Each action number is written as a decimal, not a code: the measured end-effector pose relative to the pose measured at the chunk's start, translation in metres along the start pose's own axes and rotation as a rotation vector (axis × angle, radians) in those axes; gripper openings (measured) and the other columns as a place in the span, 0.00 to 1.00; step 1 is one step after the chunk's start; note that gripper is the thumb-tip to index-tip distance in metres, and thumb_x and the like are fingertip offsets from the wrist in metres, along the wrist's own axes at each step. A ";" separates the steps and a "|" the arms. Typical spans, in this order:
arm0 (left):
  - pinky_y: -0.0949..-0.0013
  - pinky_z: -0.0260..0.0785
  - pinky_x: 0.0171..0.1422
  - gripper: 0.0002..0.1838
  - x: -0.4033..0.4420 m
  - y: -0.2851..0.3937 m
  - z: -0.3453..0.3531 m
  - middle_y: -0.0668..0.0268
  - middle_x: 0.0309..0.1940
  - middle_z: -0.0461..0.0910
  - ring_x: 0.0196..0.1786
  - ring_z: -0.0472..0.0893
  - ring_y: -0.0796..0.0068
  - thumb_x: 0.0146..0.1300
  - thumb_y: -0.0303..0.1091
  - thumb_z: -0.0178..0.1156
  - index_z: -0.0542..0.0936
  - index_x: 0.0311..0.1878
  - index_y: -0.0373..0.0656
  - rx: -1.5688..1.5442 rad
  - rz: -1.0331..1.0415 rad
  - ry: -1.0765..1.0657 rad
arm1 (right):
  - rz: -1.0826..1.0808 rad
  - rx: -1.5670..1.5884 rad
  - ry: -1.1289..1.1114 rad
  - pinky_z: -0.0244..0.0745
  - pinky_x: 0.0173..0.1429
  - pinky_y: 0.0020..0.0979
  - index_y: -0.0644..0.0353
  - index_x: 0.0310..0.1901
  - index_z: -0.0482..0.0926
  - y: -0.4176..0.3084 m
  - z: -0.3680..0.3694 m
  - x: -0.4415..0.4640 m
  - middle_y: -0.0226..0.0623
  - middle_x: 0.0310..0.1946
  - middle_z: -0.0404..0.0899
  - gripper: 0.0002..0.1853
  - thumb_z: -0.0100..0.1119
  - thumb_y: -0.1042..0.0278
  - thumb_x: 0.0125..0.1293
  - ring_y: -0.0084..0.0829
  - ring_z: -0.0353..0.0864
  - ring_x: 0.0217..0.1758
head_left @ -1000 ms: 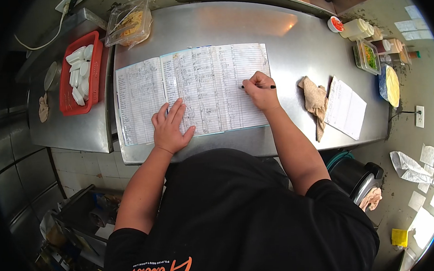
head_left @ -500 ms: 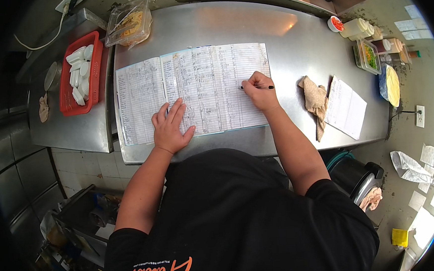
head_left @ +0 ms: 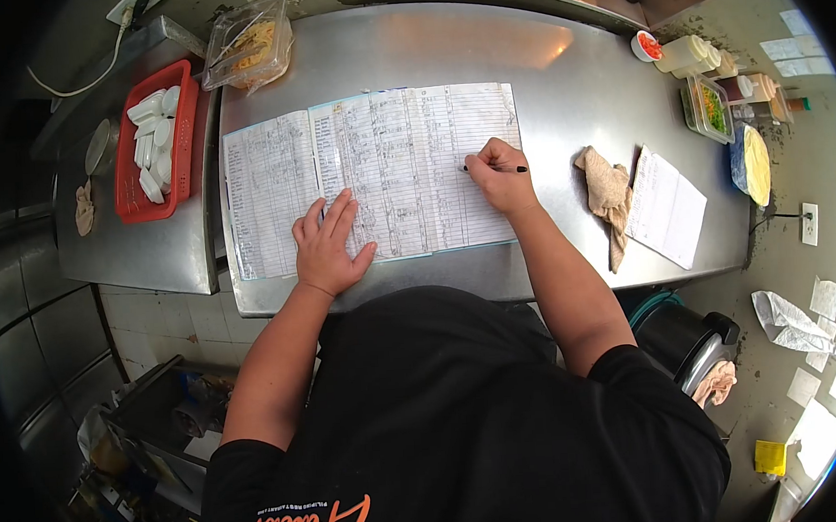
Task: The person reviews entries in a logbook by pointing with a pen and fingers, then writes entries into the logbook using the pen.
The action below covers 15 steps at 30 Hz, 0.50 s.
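Note:
An open ledger (head_left: 391, 138) with ruled columns and handwritten entries lies on the steel table. My left hand (head_left: 329, 245) rests flat across its lower middle, fingers spread near the fold. Over the right-hand page, my right hand (head_left: 503, 181) is closed around a dark pen (head_left: 521, 168), whose tip points left at the paper. Part of the pen is hidden by the fingers. To the right of that hand lie a crumpled brown cloth (head_left: 607, 192) and a white notepad (head_left: 666, 209) with writing on it.
A red basket (head_left: 185, 141) of white containers stands on a side counter at left. A clear plastic box (head_left: 276, 54) sits at the table's back left. Squeeze bottles (head_left: 688, 55), a small cup of red pieces (head_left: 647, 47) and a tub of chopped greens (head_left: 710, 109) line the right edge.

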<state>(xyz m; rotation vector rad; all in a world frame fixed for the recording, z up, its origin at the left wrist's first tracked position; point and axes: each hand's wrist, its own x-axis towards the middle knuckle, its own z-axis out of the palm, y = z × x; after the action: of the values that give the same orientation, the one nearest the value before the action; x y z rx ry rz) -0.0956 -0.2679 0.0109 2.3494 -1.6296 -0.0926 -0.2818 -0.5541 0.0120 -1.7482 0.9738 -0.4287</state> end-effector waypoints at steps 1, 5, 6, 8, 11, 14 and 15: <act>0.45 0.53 0.78 0.40 0.000 0.000 0.001 0.68 0.80 0.70 0.76 0.66 0.50 0.59 0.56 0.70 0.79 0.72 0.45 0.005 -0.003 0.004 | 0.000 0.000 0.000 0.74 0.34 0.32 0.62 0.27 0.78 0.000 0.000 0.000 0.34 0.22 0.81 0.15 0.72 0.64 0.65 0.24 0.76 0.27; 0.45 0.53 0.78 0.40 0.000 0.000 0.000 0.68 0.80 0.70 0.76 0.66 0.50 0.58 0.56 0.70 0.79 0.71 0.45 0.004 -0.002 0.008 | 0.007 0.031 0.007 0.74 0.35 0.32 0.63 0.27 0.78 0.000 0.000 0.000 0.34 0.22 0.81 0.15 0.72 0.64 0.65 0.24 0.76 0.27; 0.45 0.53 0.78 0.40 0.000 0.000 0.000 0.68 0.80 0.70 0.76 0.66 0.50 0.58 0.56 0.70 0.79 0.71 0.45 0.002 -0.004 0.008 | 0.022 0.038 0.011 0.74 0.35 0.32 0.63 0.27 0.78 0.000 0.000 0.000 0.34 0.22 0.81 0.15 0.72 0.64 0.65 0.24 0.76 0.27; 0.45 0.53 0.78 0.40 0.000 0.000 0.000 0.68 0.80 0.70 0.76 0.66 0.50 0.58 0.56 0.70 0.79 0.71 0.45 0.000 -0.005 0.009 | 0.018 0.043 0.010 0.74 0.35 0.32 0.63 0.27 0.78 0.001 0.000 0.001 0.34 0.22 0.81 0.15 0.72 0.64 0.65 0.24 0.76 0.27; 0.45 0.53 0.78 0.40 0.000 0.000 0.000 0.68 0.80 0.71 0.76 0.66 0.50 0.58 0.56 0.70 0.79 0.71 0.45 0.000 -0.004 0.009 | 0.005 0.034 0.004 0.75 0.35 0.33 0.62 0.27 0.78 0.003 0.001 0.001 0.34 0.22 0.81 0.15 0.72 0.64 0.65 0.25 0.76 0.27; 0.45 0.53 0.78 0.40 0.000 0.001 0.000 0.68 0.80 0.71 0.76 0.66 0.50 0.58 0.56 0.70 0.79 0.71 0.45 -0.003 -0.003 0.013 | 0.001 0.018 -0.004 0.75 0.35 0.33 0.62 0.27 0.78 0.003 0.001 0.001 0.34 0.22 0.81 0.15 0.72 0.64 0.65 0.25 0.76 0.27; 0.45 0.53 0.78 0.40 0.000 0.001 -0.001 0.68 0.80 0.71 0.76 0.66 0.50 0.58 0.56 0.70 0.79 0.71 0.45 -0.005 -0.003 0.013 | 0.008 0.018 -0.007 0.75 0.35 0.33 0.62 0.27 0.78 0.003 0.001 0.001 0.34 0.22 0.81 0.15 0.72 0.64 0.65 0.25 0.76 0.27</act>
<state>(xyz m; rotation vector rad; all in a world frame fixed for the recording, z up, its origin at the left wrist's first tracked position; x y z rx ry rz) -0.0960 -0.2682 0.0118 2.3442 -1.6178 -0.0823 -0.2818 -0.5545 0.0090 -1.7281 0.9693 -0.4246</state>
